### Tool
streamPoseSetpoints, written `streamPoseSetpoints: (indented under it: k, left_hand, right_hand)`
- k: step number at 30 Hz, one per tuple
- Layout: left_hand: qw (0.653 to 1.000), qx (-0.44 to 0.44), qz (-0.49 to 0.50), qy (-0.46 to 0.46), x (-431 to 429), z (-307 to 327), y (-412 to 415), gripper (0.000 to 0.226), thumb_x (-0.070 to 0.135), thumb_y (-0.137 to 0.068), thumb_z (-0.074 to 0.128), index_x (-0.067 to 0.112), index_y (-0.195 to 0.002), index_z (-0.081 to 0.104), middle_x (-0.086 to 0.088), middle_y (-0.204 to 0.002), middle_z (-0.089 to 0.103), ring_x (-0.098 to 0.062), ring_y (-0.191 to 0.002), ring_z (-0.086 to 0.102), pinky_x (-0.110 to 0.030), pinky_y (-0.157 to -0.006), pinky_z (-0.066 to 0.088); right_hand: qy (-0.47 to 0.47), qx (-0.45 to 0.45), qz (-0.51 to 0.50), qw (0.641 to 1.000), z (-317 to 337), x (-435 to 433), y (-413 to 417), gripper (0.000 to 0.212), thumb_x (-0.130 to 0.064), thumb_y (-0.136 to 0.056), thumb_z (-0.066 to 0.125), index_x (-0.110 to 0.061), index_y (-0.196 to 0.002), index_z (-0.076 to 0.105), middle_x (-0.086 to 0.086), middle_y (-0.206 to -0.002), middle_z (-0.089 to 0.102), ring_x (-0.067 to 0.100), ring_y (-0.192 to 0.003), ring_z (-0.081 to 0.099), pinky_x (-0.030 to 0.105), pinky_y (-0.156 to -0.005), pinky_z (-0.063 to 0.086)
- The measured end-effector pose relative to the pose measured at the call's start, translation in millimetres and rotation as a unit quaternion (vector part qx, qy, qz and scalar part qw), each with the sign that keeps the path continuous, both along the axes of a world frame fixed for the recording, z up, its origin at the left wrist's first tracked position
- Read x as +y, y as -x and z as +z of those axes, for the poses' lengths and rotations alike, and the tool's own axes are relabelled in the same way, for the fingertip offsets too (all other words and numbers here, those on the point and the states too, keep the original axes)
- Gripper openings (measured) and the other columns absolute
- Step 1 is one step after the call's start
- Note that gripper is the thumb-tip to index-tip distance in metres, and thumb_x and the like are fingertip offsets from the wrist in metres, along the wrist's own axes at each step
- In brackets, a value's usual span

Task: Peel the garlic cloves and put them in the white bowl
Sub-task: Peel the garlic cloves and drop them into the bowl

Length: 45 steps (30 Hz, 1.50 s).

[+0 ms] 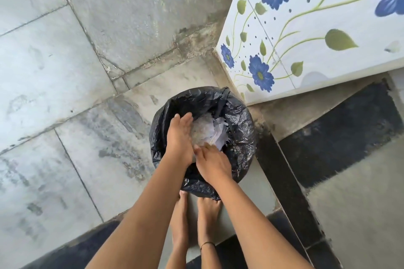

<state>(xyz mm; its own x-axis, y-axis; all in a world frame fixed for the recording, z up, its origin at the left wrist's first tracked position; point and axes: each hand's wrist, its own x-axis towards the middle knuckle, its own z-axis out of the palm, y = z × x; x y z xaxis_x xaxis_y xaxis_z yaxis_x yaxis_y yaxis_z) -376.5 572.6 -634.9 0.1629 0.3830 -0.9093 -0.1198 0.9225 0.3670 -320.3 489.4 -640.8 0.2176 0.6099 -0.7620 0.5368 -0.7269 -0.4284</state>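
Both of my hands hang over a bin lined with a black plastic bag (242,129) on the floor. My left hand (179,137) is held flat, fingers straight, above the bin's left half. My right hand (213,162) lies beside it with its fingers straight, fingertips brushing the edge of the left palm. Inside the bin lies a heap of white papery scraps and peels (209,131). No garlic cloves and no white bowl are in view.
A white cabinet side with blue flowers and green leaves (306,35) stands right behind the bin. Grey stone floor tiles (76,72) spread to the left. A dark strip of floor (341,137) runs on the right. My bare feet (194,220) stand just before the bin.
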Motion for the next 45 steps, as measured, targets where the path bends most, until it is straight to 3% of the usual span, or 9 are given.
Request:
streamPoseSetpoints:
  k: [6,10,13,17,21,25,28,31,45]
  left_hand:
    - [0.996,-0.021,0.031,0.081,-2,-6,6,0.051,0.040,-0.102,0.023,0.012,-0.142,0.039,-0.011,-0.145,0.041,-0.030,-0.133,0.039,-0.040,-0.108,0.031]
    - [0.998,-0.026,-0.003,0.054,-10,-6,12,0.050,0.038,-0.103,0.021,0.015,-0.143,0.039,-0.006,-0.151,0.034,-0.026,-0.140,0.030,-0.039,-0.113,0.026]
    - [0.998,0.012,-0.016,0.057,-13,-6,15,0.042,0.034,-0.103,0.025,0.014,-0.115,0.060,-0.010,-0.118,0.061,-0.018,-0.107,0.059,-0.028,-0.090,0.048]
    - [0.998,-0.036,0.010,0.043,-7,6,9,0.048,0.032,-0.102,0.024,0.012,-0.144,0.036,-0.009,-0.150,0.036,-0.025,-0.138,0.034,-0.034,-0.113,0.026]
    - [0.998,-0.041,0.003,0.054,-6,11,13,0.047,0.034,-0.102,0.024,0.015,-0.142,0.039,-0.009,-0.153,0.032,-0.022,-0.137,0.034,-0.039,-0.111,0.026]
    - [0.996,-0.061,0.032,0.060,-5,26,1,0.049,0.033,-0.102,0.027,0.012,-0.146,0.032,-0.009,-0.152,0.031,-0.027,-0.139,0.032,-0.039,-0.116,0.024]
    - [0.996,-0.086,0.010,0.010,-8,40,8,0.046,0.032,-0.102,0.022,0.019,-0.144,0.038,-0.007,-0.151,0.033,-0.024,-0.140,0.030,-0.038,-0.114,0.026]
    - [0.999,-0.030,-0.025,-0.004,-16,67,21,0.044,0.029,-0.102,0.025,0.017,-0.142,0.040,-0.009,-0.149,0.038,-0.025,-0.136,0.037,-0.037,-0.109,0.031]
    - [0.925,0.022,-0.289,-0.244,-83,449,14,0.017,0.015,-0.093,0.056,0.018,-0.108,0.064,-0.004,-0.101,0.065,-0.020,-0.096,0.058,-0.029,-0.087,0.046]
  right_hand:
    - [-0.163,0.171,-0.070,0.969,1,1,14,0.045,-0.039,-0.102,0.023,-0.029,-0.145,0.032,-0.010,-0.153,0.026,0.002,-0.142,0.016,0.025,-0.116,0.011]
    - [-0.065,0.031,-0.036,0.997,-18,1,-2,0.046,-0.038,-0.102,0.025,-0.028,-0.147,0.027,0.003,-0.156,0.024,0.014,-0.144,0.016,0.036,-0.116,0.016]
    - [-0.196,0.146,-0.166,0.955,5,22,15,0.051,-0.044,-0.100,0.027,-0.028,-0.148,0.023,-0.006,-0.157,0.017,0.004,-0.144,0.010,0.025,-0.117,0.010]
    - [-0.063,0.185,-0.173,0.965,-18,16,20,0.071,-0.073,-0.085,0.025,-0.036,-0.145,0.029,-0.007,-0.156,0.021,0.008,-0.143,0.014,0.037,-0.118,0.011]
    - [-0.077,0.189,-0.251,0.946,-14,24,5,0.051,-0.039,-0.102,0.029,-0.025,-0.150,0.017,-0.003,-0.159,0.005,0.011,-0.145,0.005,0.035,-0.118,0.008]
    - [-0.095,0.197,-0.146,0.965,-2,11,13,0.060,-0.051,-0.093,0.025,-0.028,-0.149,0.021,-0.007,-0.157,0.015,0.011,-0.145,0.004,0.041,-0.119,0.004]
    - [-0.058,0.117,-0.229,0.965,10,3,-6,0.052,-0.046,-0.097,0.037,-0.015,-0.138,0.043,0.004,-0.148,0.036,0.023,-0.140,0.026,0.034,-0.112,0.022]
    - [-0.101,0.109,-0.241,0.959,55,1,-15,0.042,-0.032,-0.100,0.041,-0.016,-0.139,0.044,0.000,-0.145,0.042,0.014,-0.133,0.037,0.017,-0.095,0.028]
    - [-0.302,-0.086,-0.276,0.908,453,-108,-44,0.032,-0.020,-0.095,0.052,-0.013,-0.126,0.057,0.001,-0.127,0.059,0.016,-0.120,0.051,0.023,-0.098,0.037]
